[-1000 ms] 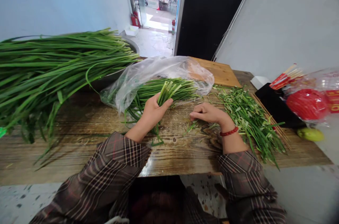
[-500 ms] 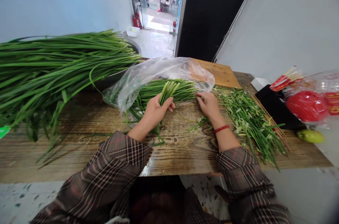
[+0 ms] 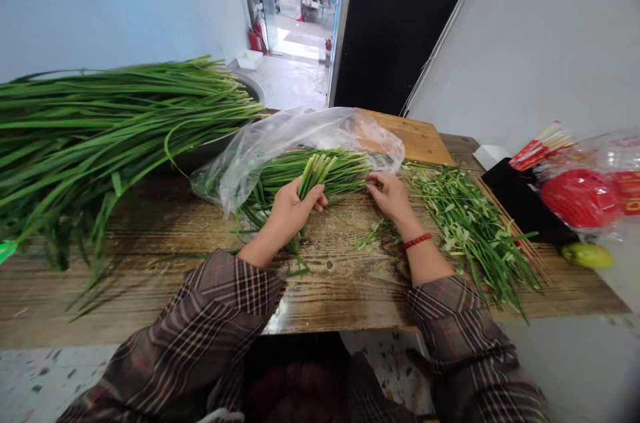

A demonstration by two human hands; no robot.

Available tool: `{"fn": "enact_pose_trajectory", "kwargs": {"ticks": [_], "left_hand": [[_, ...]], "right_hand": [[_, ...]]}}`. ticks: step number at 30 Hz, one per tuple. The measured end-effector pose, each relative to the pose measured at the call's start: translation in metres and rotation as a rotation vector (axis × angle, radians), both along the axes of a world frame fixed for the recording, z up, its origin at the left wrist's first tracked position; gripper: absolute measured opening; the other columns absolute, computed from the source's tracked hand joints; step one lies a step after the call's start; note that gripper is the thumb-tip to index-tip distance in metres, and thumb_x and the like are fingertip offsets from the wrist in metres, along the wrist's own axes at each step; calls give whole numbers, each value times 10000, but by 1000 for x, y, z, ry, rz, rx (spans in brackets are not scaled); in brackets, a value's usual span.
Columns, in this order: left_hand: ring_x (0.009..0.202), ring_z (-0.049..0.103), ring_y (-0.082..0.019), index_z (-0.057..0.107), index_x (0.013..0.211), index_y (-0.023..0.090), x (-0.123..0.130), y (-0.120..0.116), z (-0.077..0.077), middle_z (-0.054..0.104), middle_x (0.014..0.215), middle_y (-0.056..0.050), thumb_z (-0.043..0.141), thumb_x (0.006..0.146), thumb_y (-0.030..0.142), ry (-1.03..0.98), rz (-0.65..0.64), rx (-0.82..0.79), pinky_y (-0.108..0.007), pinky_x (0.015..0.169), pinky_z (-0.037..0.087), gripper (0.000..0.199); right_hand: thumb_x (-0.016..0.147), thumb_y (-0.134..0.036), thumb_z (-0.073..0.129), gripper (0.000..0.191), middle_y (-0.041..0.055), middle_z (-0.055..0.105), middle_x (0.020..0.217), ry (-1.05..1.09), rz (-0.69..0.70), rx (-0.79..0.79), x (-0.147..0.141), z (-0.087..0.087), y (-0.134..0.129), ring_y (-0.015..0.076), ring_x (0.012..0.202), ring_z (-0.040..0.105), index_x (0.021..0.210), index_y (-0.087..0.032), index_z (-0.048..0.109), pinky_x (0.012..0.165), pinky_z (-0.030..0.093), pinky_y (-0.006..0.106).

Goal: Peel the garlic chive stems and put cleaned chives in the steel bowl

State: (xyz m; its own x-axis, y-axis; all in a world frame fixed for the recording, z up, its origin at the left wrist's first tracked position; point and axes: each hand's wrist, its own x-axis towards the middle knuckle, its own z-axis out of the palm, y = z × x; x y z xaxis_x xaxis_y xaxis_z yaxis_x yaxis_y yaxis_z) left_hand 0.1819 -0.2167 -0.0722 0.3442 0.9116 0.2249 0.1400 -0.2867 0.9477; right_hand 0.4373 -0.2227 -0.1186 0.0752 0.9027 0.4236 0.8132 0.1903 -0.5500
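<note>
My left hand [image 3: 295, 206] is wrapped round a small bunch of garlic chives [image 3: 317, 171], whose pale stem ends point up and away. Beyond it lies a pile of garlic chives [image 3: 345, 163] on a clear plastic bag [image 3: 235, 176], with stem ends toward the right. My right hand [image 3: 393, 196], with a red beaded bracelet on the wrist, has its fingertips bent together at the stem ends of that pile. Whatever is between those fingertips is too small to make out. Loose leaf scraps [image 3: 375, 233] lie under the right hand on the wooden table [image 3: 340, 303].
A large heap of garlic chives [image 3: 125, 109] rests over a metal basin [image 3: 253, 86] at left. Trimmed leaves [image 3: 465, 223] are piled at right beside wooden skewers [image 3: 530, 256]. Farther right stand a black holder [image 3: 525, 203] and a bagged red bundle [image 3: 580, 199]. A wooden board [image 3: 415, 136] lies behind.
My right hand has shifted slightly left along the stem ends of the pile. My left hand keeps its bunch of garlic chives, almost still.
</note>
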Motion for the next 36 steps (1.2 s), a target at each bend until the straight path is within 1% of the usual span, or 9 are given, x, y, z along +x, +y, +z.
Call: {"fn": "enact_pose_trajectory", "kwargs": {"ticks": [5, 8, 12, 16, 19, 23, 28, 32, 36], "left_hand": [[553, 584, -115, 568, 733, 158, 0, -1, 2, 648, 654, -14, 561, 866, 435, 10, 7, 12, -237, 599, 480, 307], [548, 581, -115, 563, 737, 164, 0, -2, 2, 641, 643, -7, 565, 865, 437, 1, 8, 10, -231, 581, 478, 301], [548, 580, -111, 562, 738, 165, 0, -2, 1, 640, 646, -6, 562, 869, 432, 6, 10, 19, -225, 581, 475, 298], [539, 572, -113, 560, 725, 164, -1, 1, -3, 624, 631, 1, 554, 868, 448, 27, 16, 28, -230, 575, 467, 318], [599, 592, -139, 609, 793, 156, -1, 2, -4, 653, 674, -7, 574, 842, 455, 82, 77, 66, -250, 615, 480, 306], [786, 641, -195, 660, 923, 141, -2, 0, -3, 719, 877, -46, 662, 765, 412, 123, 141, 121, -286, 724, 503, 314], [798, 652, -210, 683, 874, 141, -1, -2, -2, 718, 847, -60, 605, 826, 387, 129, 203, 183, -314, 773, 503, 262], [940, 673, -238, 708, 951, 150, 1, -3, -1, 740, 1004, -80, 594, 841, 363, 136, 36, 214, -326, 862, 496, 265], [769, 678, -203, 705, 879, 146, 3, -4, -3, 738, 801, -34, 571, 849, 341, 183, -154, 171, -282, 742, 515, 238]], "right_hand": [[803, -279, 568, 232, 36, 656, 808, 277, 102, -40, 5, 12, -12, 151, 699, 568, 956, -165, 700, 680, 456, 289], [781, -295, 585, 290, 3, 628, 725, 251, 191, -200, 7, 15, -20, 121, 611, 518, 1011, -158, 697, 594, 411, 251], [764, -312, 609, 278, 3, 632, 668, 160, 191, -300, 6, 14, -22, 121, 564, 503, 959, -150, 725, 561, 387, 252], [767, -312, 630, 182, 42, 690, 737, 99, 133, -181, 3, 15, -20, 166, 670, 586, 810, -176, 742, 668, 435, 297], [770, -356, 649, 196, 54, 707, 787, 235, 111, -86, 0, 18, -20, 181, 729, 608, 792, -179, 731, 715, 456, 318], [800, -398, 650, 227, 33, 689, 767, 448, 150, -57, -8, 27, -25, 166, 722, 598, 797, -179, 707, 715, 466, 308], [848, -371, 622, 209, 21, 655, 739, 368, 224, 3, -20, 36, -30, 149, 709, 574, 771, -186, 680, 696, 446, 290], [882, -328, 595, 205, 20, 629, 713, 191, 247, 131, -32, 40, -32, 148, 696, 555, 736, -195, 653, 684, 428, 290], [895, -310, 576, 230, 16, 609, 688, 139, 274, 190, -47, 41, -34, 151, 693, 550, 700, -202, 631, 687, 427, 291]]}}
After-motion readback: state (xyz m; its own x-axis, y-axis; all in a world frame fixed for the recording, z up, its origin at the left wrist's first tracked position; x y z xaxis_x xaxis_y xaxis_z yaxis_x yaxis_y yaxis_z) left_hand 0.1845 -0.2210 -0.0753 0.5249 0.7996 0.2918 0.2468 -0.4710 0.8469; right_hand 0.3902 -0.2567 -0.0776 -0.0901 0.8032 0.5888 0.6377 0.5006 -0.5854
